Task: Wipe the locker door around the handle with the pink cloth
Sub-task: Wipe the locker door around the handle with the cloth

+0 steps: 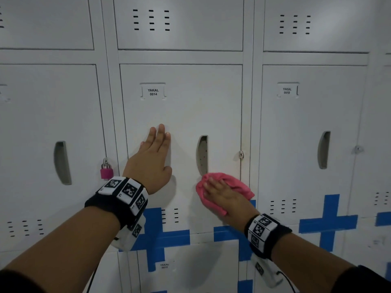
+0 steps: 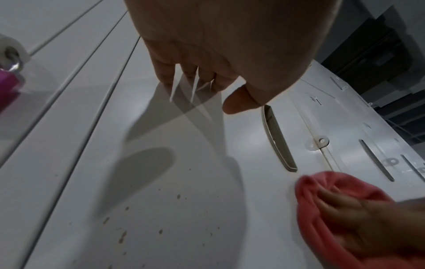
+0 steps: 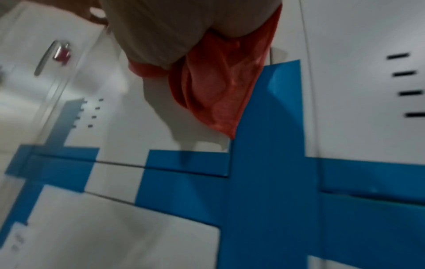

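The white locker door (image 1: 186, 115) labelled YAKAL 0014 fills the middle of the head view, with a recessed grey handle (image 1: 202, 155) right of its centre. My left hand (image 1: 153, 153) lies flat on the door to the left of the handle, fingers straight and pointing up. My right hand (image 1: 220, 192) presses the crumpled pink cloth (image 1: 230, 182) against the door just below the handle's lower end, fingers spread over it. The left wrist view shows the handle (image 2: 277, 140) and the cloth (image 2: 326, 183) under blurred fingers. In the right wrist view the cloth (image 3: 218, 87) hangs below the palm.
A pink padlock (image 1: 106, 170) hangs on the hasp of the locker to the left. An empty hasp (image 1: 241, 154) sits at this door's right edge. Blue tape crosses (image 1: 329, 225) mark the lower doors. Brown specks (image 2: 124, 236) dot the door below my left hand.
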A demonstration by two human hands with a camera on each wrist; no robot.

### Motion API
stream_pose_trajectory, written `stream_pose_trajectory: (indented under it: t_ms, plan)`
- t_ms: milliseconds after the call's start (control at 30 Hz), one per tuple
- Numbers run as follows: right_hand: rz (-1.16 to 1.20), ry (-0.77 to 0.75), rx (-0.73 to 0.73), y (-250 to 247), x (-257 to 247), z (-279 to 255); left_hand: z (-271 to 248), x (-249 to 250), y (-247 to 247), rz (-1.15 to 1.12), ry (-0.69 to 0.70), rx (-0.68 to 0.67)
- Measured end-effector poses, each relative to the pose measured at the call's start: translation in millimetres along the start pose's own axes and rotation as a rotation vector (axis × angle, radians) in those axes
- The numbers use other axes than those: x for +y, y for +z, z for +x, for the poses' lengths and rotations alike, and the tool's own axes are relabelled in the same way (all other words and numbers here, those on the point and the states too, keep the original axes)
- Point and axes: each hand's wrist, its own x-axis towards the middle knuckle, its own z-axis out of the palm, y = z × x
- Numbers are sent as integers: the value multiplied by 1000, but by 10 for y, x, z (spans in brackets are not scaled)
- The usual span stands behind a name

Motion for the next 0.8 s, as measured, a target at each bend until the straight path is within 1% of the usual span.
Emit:
stream_pose_trajectory:
  t_ms: [67, 133, 200, 233, 267, 300, 400, 433, 467, 533, 633, 700, 767, 800]
  plan:
    - [-36, -107, -76, -6, 63, -97, 1, -10, 1, 0, -2, -1]
    - [-81, -158, -106, -22, 138, -150, 1, -7, -6, -3, -1, -5]
    - [-115, -214, -59, -61, 159, -148, 1, -7, -13, -6, -2, -7]
    - [-119, -237, 6, -96, 144, -119, -2, -6, -17, -7, -3, -6]
    - [-110, -223, 101, -160, 98, -70, -1, -6, -18, -8, -2, -5]
    - [-84, -162, 222, -233, 54, 8, -1, -5, -16, -11, -3, -4]
    - [-2, 109, 585, -568, -70, 361, -3, 0, -8, -16, -3, 2]
    - [16, 172, 665, -679, -80, 485, -2, -1, -7, -12, -1, 1]
    - [54, 227, 703, -761, -66, 596, 1, -5, -6, -7, 1, 0]
    - [154, 303, 665, -851, -69, 774, 9, -16, 4, -7, 3, 0]
    - [227, 367, 507, -752, -244, 896, 7, -15, 14, -10, 0, 15]
    - [145, 338, 400, -552, -355, 888, -4, -8, 8, -12, -1, 19]
    - [-4, 259, 353, -317, -359, 804, -8, -4, 3, -14, 6, 18]
    - [-33, 242, 335, -227, -333, 741, -6, -8, 1, -13, 7, 17]
